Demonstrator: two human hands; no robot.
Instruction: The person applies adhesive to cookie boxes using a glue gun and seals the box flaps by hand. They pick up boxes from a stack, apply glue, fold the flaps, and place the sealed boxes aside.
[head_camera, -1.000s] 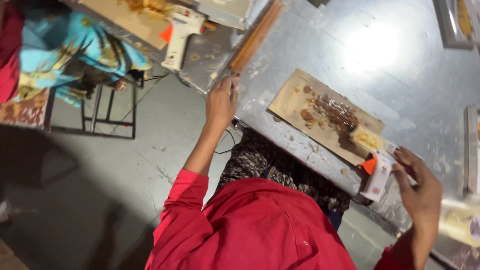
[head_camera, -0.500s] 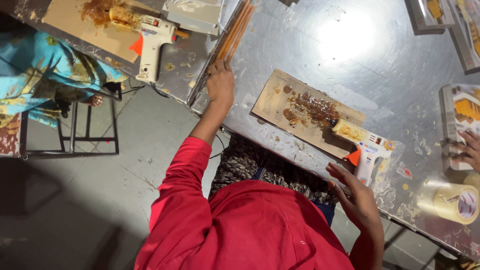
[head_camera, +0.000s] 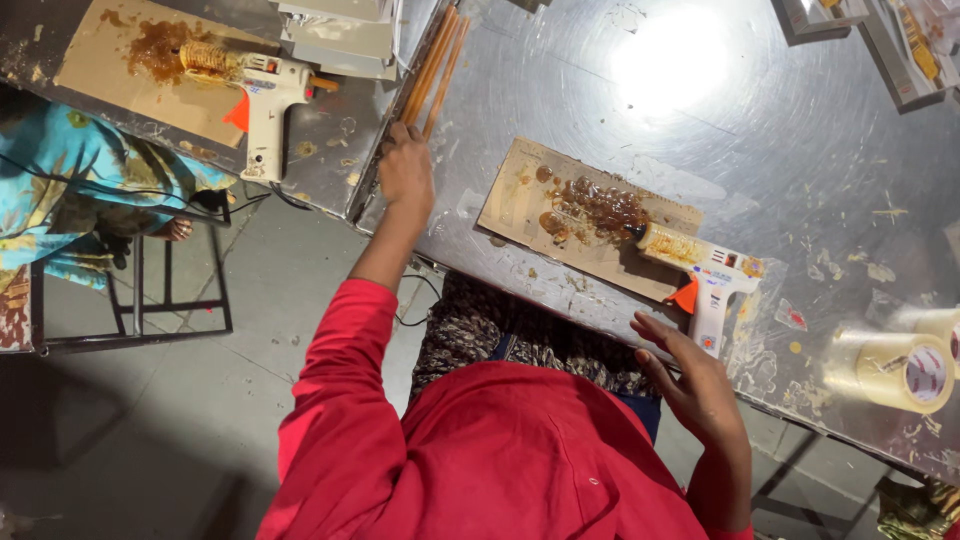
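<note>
— What is the person wearing?
— A bright red top with long sleeves down to the wrists, over a dark patterned cloth at the lap.
— Anything on the hands?
— No, both hands are bare.

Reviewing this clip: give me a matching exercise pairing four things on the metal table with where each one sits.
Things:
1. near glue gun
2. sticks
3. tape roll
4. far glue gun

Places:
A. under the left hand
B. far right table edge
C. upper left, nozzle on stained cardboard
D. just ahead of the right hand

Pairs: 1-D, 2-A, 3-B, 4-C
</note>
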